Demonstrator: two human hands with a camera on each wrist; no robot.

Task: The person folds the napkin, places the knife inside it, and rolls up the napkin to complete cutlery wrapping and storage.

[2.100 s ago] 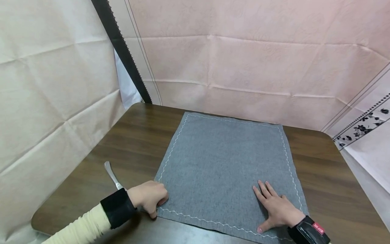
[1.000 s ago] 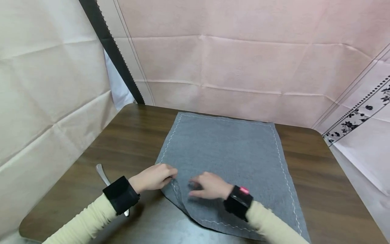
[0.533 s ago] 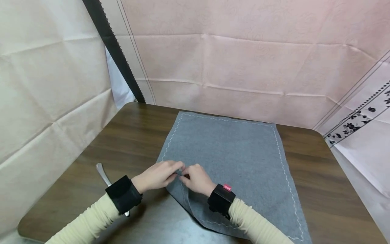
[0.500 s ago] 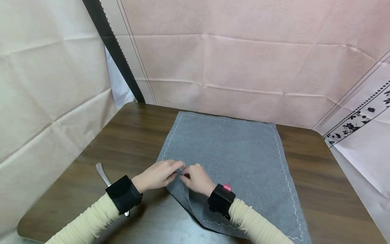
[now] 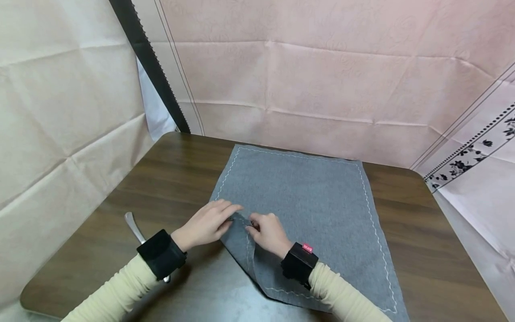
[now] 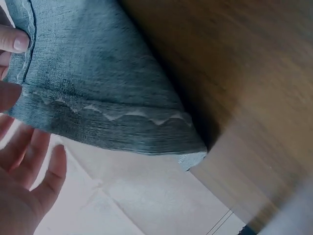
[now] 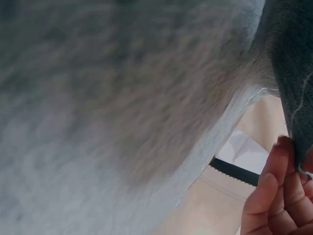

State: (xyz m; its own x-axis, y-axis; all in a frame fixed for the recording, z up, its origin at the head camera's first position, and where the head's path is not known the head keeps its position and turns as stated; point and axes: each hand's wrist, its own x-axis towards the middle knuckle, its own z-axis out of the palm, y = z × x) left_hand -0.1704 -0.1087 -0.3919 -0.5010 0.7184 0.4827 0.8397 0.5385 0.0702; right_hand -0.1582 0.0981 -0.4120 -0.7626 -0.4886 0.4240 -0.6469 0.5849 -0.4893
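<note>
Right hand (image 5: 268, 231) pinches grey woven cloth (image 5: 306, 201) — folded corner, zigzag-stitched hem.

Your hands meet at the near left corner of the grey cloth (image 5: 306, 197), so little room lies between them. The cloth's far half lies flat — you can pass over it freely. Bare table (image 5: 426, 232) runs along the right. On the left, a metal utensil (image 5: 134, 228) lies just beside your left wrist. Paper walls (image 5: 72, 116) close the left and far sides.
</note>
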